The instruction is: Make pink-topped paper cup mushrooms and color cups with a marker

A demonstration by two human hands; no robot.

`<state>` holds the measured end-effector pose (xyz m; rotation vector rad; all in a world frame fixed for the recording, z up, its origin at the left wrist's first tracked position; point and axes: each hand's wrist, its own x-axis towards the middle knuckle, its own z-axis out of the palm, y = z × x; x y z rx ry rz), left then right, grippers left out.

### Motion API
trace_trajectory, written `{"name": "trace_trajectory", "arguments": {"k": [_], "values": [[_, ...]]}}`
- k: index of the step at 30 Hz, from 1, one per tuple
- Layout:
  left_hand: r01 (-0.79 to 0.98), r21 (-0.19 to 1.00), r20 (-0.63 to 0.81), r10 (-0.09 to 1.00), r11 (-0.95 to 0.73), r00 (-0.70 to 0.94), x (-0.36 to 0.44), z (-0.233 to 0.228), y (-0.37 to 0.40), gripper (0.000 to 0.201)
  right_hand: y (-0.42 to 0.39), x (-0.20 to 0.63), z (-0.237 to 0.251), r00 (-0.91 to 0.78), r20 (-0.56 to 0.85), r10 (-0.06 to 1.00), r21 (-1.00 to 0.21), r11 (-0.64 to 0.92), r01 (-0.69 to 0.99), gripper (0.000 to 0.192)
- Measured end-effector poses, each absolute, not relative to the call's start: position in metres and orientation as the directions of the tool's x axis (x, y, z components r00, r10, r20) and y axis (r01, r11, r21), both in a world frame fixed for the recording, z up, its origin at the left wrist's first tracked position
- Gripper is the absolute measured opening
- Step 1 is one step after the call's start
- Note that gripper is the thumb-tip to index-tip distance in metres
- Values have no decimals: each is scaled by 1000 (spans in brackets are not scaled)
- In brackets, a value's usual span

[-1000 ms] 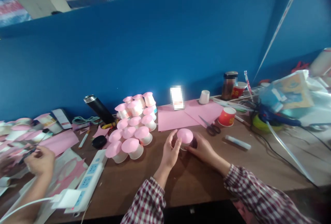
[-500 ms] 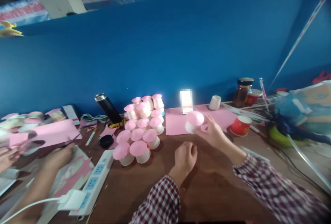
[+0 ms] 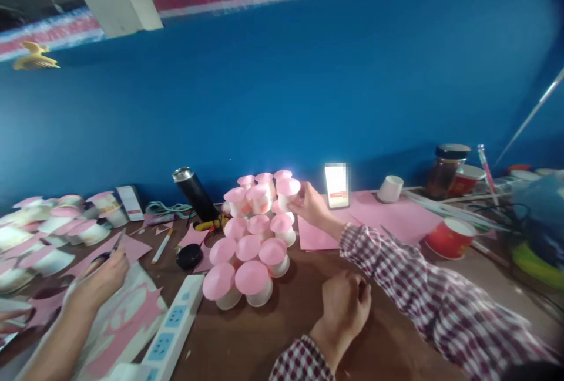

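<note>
My right hand (image 3: 312,205) reaches out to the left over the brown table (image 3: 388,340) and grips a white paper cup with a pink cap (image 3: 288,191). It holds the cup against the back right of a pile of like pink-capped cups (image 3: 253,246). My left hand (image 3: 346,307) rests on the table in front of me as a loose fist with nothing in it. Both my sleeves are red and white checked.
Another person's hand (image 3: 99,281) at the left holds scissors over pink paper. A white power strip (image 3: 170,334), a black flask (image 3: 196,195), a lit phone (image 3: 337,185), pink sheets (image 3: 374,216), a red cup (image 3: 449,237), a jar (image 3: 445,171) and more cups (image 3: 48,234) lie around.
My right hand lifted the capped cup off the table and carried it left to the pile. My left hand let go of it and closed on the table. The view swung left.
</note>
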<state>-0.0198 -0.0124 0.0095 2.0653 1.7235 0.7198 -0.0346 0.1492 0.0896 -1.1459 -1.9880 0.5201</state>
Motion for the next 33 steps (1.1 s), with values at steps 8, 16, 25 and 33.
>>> {"name": "trace_trajectory", "arguments": {"k": [8,16,25,33], "values": [[823,546,81,988,-154,131,-21,16,-13,20,165,-64,82,-291,396,871,-665,491,563,37],[812,560,62,986,-165,158,-21,14,-15,20,173,-71,64,-286,392,875,-655,483,581,42],[817,558,55,989,-145,138,-19,17,-14,20,180,-75,53,-283,380,881,-671,473,571,47],[830,545,8,991,-119,137,-18,12,-14,23,176,-74,53,-292,375,880,-675,475,565,52]]}}
